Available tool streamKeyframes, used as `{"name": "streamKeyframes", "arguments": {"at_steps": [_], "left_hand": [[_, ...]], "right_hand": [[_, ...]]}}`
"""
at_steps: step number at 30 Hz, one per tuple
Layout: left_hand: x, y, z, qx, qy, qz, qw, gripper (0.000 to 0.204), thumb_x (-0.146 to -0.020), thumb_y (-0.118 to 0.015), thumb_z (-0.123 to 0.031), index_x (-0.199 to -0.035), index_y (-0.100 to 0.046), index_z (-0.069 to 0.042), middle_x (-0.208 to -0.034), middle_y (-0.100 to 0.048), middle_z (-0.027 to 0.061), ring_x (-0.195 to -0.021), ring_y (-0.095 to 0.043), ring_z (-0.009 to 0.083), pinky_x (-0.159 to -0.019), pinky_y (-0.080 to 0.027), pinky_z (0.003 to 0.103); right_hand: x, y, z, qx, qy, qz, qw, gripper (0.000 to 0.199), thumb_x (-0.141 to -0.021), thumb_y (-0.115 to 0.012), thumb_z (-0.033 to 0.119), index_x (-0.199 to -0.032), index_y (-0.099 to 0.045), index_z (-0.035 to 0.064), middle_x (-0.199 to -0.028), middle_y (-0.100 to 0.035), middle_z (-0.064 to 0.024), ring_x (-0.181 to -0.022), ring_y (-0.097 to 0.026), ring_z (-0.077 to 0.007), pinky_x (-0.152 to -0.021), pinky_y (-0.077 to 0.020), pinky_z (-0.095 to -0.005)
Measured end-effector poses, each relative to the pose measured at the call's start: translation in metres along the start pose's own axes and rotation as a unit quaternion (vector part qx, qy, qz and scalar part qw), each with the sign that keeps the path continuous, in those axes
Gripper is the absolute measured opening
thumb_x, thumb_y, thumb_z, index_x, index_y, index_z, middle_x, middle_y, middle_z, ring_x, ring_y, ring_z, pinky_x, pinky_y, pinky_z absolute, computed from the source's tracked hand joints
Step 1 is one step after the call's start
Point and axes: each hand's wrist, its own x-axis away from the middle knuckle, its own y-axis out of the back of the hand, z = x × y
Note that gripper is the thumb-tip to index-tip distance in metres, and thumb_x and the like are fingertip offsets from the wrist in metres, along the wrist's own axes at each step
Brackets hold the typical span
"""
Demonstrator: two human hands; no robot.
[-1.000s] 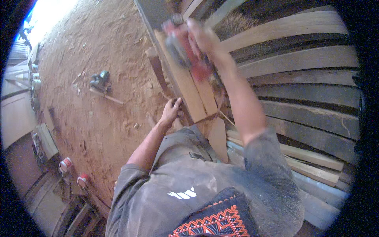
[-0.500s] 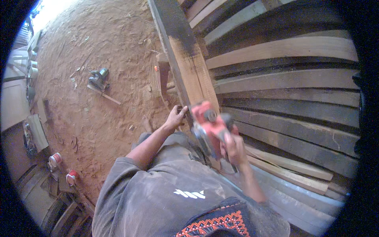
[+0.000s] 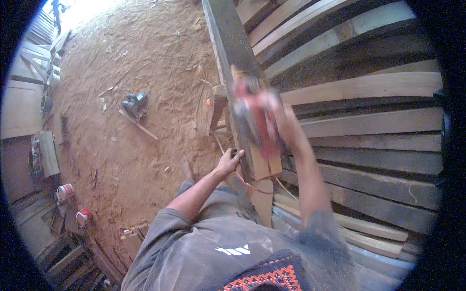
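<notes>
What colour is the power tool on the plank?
Red, with dark parts, though motion-blurred; the head view shows the power tool under the right hand.

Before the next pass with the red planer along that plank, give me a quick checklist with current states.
1. Right hand on the red planer: ok, though motion-blurred.
2. Left hand steadying the plank at its near left edge: ok.
3. Left fingers away from the planer: ok, apart.
4. Planer seated flat on the plank: cannot tell, blurred.
5. Cord near the plank end, out of the path: cannot tell.
6. Bare foot on the sawdust floor, beside the plank: not ok.
</notes>
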Motion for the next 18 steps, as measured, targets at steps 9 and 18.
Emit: {"name": "streamKeyframes", "arguments": {"at_steps": [9,18], "left_hand": [[0.003,-0.003,-0.003,0.012,0.004,0.007,1.0,0.069,-0.099,-0.062,-0.054,-0.136,-0.05,0.003,-0.119,-0.067,0.0184,-0.097,-0.066,0.0233,-0.072,-0.056,0.038],[0.0,-0.004,-0.003,-0.004,-0.005,-0.028,1.0,0.062,-0.1,-0.062,-0.05,-0.128,-0.059,0.005,-0.11,-0.071,0.0178,-0.096,-0.067,0.023,-0.078,-0.055,0.037]], "right_hand": [[0.194,-0.025,0.031,0.03,-0.265,-0.1,0.959,0.055,-0.104,-0.043,0.049,-0.071,-0.061,0.0087,-0.058,-0.058,-0.0035,-0.051,-0.057,-0.0165,-0.051,-0.0448,-0.036],[-0.135,0.01,0.024,-0.074,-0.05,-0.056,0.994,0.059,-0.102,-0.043,0.062,-0.084,-0.064,0.0106,-0.057,-0.052,0.0004,-0.047,-0.047,-0.011,-0.045,-0.039,-0.0304]]}}
